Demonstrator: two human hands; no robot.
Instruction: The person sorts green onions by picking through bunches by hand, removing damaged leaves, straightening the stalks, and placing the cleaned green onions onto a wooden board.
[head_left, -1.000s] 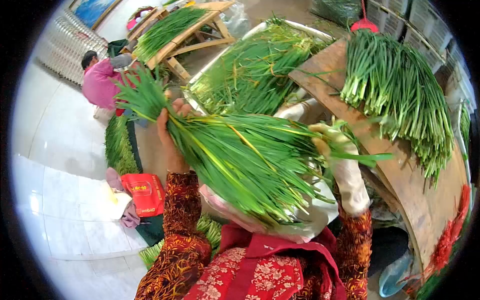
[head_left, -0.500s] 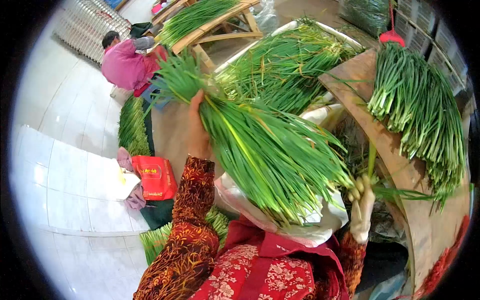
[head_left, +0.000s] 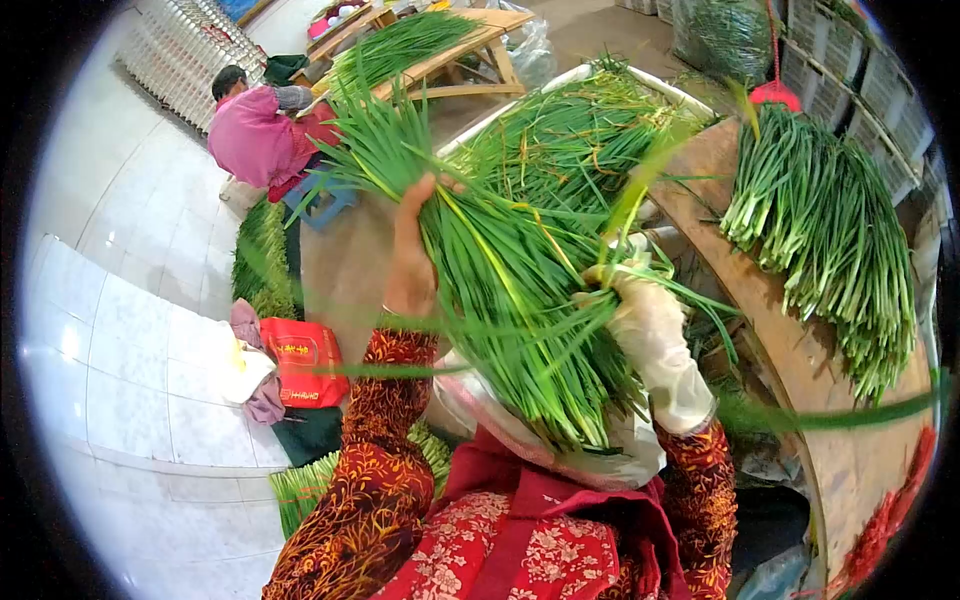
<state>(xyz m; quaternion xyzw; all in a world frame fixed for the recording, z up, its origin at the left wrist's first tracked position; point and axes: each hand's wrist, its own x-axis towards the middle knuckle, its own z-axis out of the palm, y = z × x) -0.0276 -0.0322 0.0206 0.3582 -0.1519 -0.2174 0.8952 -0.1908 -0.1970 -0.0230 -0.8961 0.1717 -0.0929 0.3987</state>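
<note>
A large bunch of green chives [head_left: 510, 300] slants across my lap, its pale stem ends pointing down to the right. My left hand [head_left: 412, 250], bare, is wrapped round the leafy upper part. On the bunch's right side, my gloved right hand [head_left: 645, 315] is closed on several loose chive leaves, some yellowish and sticking up past the fingers. Its fingertips are partly hidden by leaves. A white plastic sheet [head_left: 630, 455] lies under the stem ends. Long blurred leaves cross the view in front of both forearms.
A white-rimmed bin of chives [head_left: 590, 140] stands ahead. On the right, a curved wooden board [head_left: 800, 340] bears neatly laid chives [head_left: 825, 240]; a red cord hangs above. A co-worker in pink [head_left: 260, 140] sits at the upper left. A red bag [head_left: 300, 362] lies at left.
My right hand has moved up and left from beside the stem ends to the middle of the bunch, with loose leaves trailing. My left hand keeps its hold on the bunch.
</note>
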